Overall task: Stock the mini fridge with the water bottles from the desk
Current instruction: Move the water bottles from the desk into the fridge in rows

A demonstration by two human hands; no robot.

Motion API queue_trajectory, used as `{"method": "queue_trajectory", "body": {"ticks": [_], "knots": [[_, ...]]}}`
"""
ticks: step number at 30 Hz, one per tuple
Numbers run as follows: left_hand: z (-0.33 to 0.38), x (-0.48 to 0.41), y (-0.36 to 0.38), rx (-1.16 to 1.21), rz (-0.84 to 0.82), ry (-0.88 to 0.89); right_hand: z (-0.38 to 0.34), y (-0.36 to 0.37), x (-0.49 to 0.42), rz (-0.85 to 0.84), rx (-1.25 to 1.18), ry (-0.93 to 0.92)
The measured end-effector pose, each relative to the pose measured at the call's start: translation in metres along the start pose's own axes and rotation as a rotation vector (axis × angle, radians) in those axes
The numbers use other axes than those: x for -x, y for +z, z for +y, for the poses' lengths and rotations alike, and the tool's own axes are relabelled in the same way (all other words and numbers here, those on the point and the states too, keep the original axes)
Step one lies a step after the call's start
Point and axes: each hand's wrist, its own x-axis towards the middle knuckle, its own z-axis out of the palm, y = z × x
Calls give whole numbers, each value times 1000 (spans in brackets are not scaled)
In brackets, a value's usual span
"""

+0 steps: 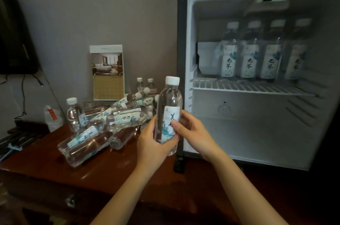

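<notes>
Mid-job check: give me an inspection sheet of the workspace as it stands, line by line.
Surface: glossy dark wooden desk, next to the open mini fridge.
Job's things: held bottle upright in front of the fridge; four shelved bottles stand on the wire shelf; bottle pile lies on the desk; lone upright bottle at left; two back bottles upright.
Clutter: calendar card; white packet with a red label.
Grips: left hand and right hand both hold the held bottle.
Cables: black cable hangs down the wall.
Surroundings: grey wall; dark panel at left.
</notes>
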Motion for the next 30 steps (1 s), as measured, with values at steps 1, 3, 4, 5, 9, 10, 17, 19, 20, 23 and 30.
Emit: {"method": "queue_trajectory", "body": {"ticks": [1,3,4,5,9,10,17,19,20,23,30], "knots": [[10,-4,7,4,11,42,-12,-6,3,18,15,-35],[31,-14,20,-3,22,128,-35,-19,7,58,57,-89],[41,-19,28,-11,29,165,-46,-26,9,80,82,-114],[52,-26,36,-13,37,201,-57,-33,10,106,112,-141],[85,-56,66,26,15,287,-91,-63,6,260,249,-240],[91,-65,74,30,-4,296,-97,-70,2,308,290,-258],[103,-125,119,-70,-162,222,-112,-112,-35,515,562,-306],[100,-136,128,-75,-183,169,-107,-119,-44,529,585,-290],[98,-140,132,-76,-174,154,-104,-122,-49,530,579,-273],[91,-145,139,-60,-139,164,-93,-126,-63,528,551,-191],[82,-152,148,-116,-128,165,-76,-133,-80,546,466,-198]]}}
